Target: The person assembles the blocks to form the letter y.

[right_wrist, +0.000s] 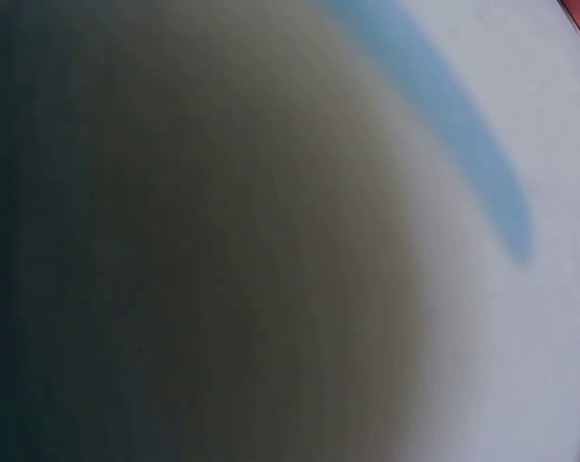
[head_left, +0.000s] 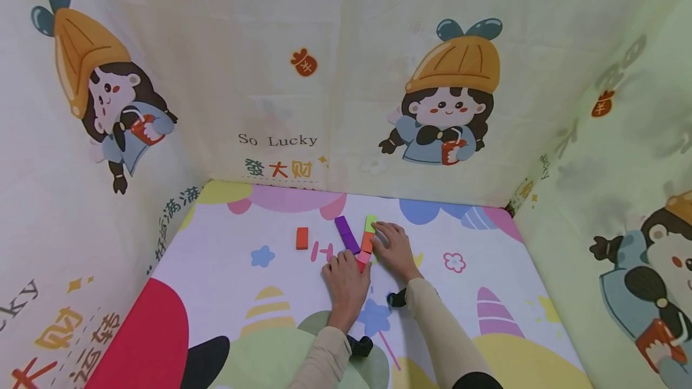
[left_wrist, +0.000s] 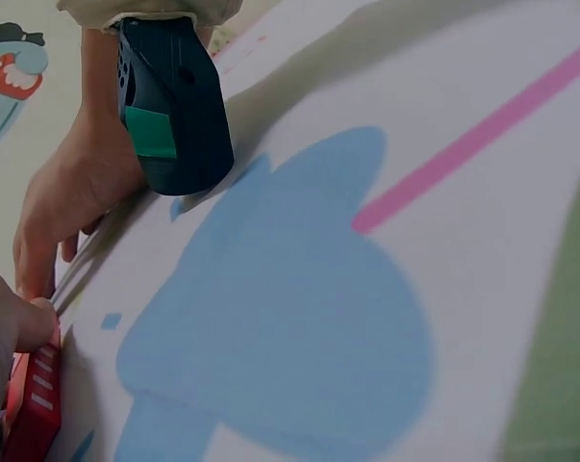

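Note:
Small coloured blocks form a V on the mat in the head view. Two purple blocks [head_left: 347, 235] make its left arm; a green block [head_left: 370, 223], an orange block [head_left: 367, 242] and a pink block [head_left: 364, 256] run down the right arm to a red block [head_left: 361, 266] at the bottom. My left hand [head_left: 346, 281] holds the red block, thumb on its near side; the left wrist view shows slots along that red block [left_wrist: 37, 399]. With index finger and thumb, my right hand [head_left: 396, 250] touches the right side of the green and orange blocks.
A separate orange-red block [head_left: 302, 238] lies left of the V. The printed mat [head_left: 432, 281] is bounded by patterned cloth walls [head_left: 346, 89] at the back and sides. Blurred sleeve fabric [right_wrist: 222, 241] fills most of the right wrist view.

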`<state>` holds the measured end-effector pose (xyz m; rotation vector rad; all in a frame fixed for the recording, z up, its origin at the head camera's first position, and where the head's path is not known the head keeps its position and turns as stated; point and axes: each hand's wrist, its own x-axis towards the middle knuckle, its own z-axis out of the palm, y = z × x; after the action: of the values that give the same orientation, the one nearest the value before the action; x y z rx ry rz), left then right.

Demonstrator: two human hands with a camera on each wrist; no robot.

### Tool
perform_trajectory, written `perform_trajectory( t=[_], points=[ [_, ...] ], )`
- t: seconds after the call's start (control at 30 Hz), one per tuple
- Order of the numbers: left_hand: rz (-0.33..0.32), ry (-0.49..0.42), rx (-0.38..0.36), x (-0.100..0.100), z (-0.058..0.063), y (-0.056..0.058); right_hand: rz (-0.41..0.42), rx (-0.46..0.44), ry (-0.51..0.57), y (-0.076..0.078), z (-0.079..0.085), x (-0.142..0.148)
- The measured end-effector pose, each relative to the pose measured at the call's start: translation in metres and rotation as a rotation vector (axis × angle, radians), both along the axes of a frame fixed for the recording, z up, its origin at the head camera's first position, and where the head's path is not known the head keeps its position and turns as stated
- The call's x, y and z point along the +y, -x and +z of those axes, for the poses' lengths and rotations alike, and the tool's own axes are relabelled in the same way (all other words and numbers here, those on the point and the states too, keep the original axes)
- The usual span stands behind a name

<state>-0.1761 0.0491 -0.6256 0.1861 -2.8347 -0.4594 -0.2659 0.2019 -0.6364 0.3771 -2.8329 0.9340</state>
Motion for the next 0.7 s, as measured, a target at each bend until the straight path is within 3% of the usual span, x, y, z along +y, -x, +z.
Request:
perform_trajectory(
  t=[0.2,0.5,0.7],
  points=[
    [-0.016,-0.076,0.005,-0.004,0.002,-0.008,0.008,0.002,0.012,-0.001,0.002,0.000],
    [-0.040,-0.111,0.043,-0.017,0.002,-0.035,-0.003,-0.022,0.003,-0.003,0.001,0.000],
    [-0.062,-0.121,0.050,-0.020,0.000,-0.039,0.002,-0.003,0.002,0.000,-0.001,0.001]
  ],
)
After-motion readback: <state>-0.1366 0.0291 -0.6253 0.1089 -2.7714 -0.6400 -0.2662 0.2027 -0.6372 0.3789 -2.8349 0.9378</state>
